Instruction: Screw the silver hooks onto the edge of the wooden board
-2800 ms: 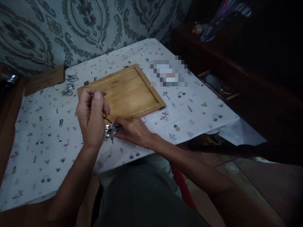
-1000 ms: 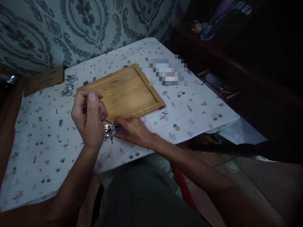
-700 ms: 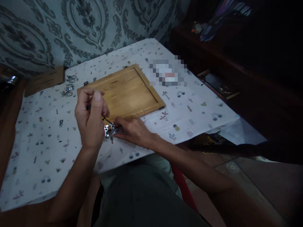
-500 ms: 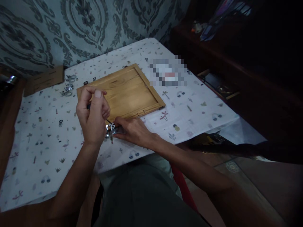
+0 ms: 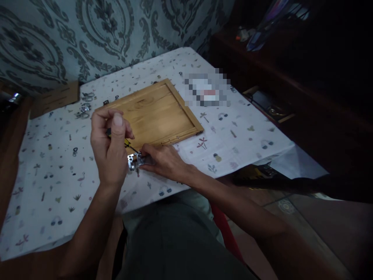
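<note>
Nearest to the body, the operator's dark shirt (image 5: 175, 249) stands close to the table edge, and the patterned tablecloth (image 5: 61, 198) begins just beyond it. From where I stand, the right hand (image 5: 166, 160) is clenched at the fingertips, pinching a shiny metal fitting (image 5: 131, 164) at the near left corner of the framed wooden panel (image 5: 160, 112). The left hand (image 5: 111, 144) is curled around a yellow-and-black screwdriver (image 5: 127, 143), its shaft slanting down to the fitting beside the right fingertips; whether the tip is seated in a screw head is too small to tell. The step in hand appears to be turning a screw at this fitting, though the direction of turn cannot be determined. The next move calls for the shaft to be aligned with the screw, the fitting to be held firmly against the panel edge, and the handle to be rotated with steady pressure. The panel lies flat on the cloth, beyond the hands. Farther back at left, loose metal pieces (image 5: 84, 109) lie beside a sheet of cardboard (image 5: 56, 99); the wall (image 5: 106, 31) with its ornamental pattern rises behind the table.
</note>
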`<state>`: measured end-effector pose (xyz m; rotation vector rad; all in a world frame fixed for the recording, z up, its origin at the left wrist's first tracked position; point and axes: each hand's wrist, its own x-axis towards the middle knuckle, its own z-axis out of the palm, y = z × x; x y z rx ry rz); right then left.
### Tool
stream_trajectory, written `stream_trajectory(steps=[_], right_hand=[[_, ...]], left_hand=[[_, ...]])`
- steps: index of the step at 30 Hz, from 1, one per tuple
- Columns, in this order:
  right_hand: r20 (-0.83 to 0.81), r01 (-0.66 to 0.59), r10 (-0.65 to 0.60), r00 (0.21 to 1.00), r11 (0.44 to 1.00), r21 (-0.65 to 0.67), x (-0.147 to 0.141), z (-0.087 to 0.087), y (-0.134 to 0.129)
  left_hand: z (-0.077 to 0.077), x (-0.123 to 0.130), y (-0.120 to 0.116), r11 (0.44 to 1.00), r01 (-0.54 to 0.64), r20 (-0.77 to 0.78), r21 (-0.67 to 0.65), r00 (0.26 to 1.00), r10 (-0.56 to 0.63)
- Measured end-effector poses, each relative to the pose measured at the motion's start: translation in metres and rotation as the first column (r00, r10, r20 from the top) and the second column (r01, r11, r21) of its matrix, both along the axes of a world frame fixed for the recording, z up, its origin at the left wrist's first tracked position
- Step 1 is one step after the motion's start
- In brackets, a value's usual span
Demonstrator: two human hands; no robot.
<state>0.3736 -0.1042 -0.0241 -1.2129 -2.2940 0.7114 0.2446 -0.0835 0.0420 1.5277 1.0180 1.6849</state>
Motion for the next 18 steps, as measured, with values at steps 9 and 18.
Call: stream_trajectory(steps=[9, 18], right_hand=[[0.014, -0.007, 0.007, 1.000, 1.000, -0.015, 0.0002, 0.0030, -0.0007], [0.010, -0.009, 0.009, 1.000, 1.000, -0.011, 0.0002, -0.0003, 0.0000]], left_hand=[[0.0086, 0.0073, -0.0075, 0.998, 0.002, 0.159, 0.059, 0.987, -0.011], [0.0048, 0.0064, -0.0059, 0.998, 0.002, 0.109, 0.067, 0.994, -0.010]])
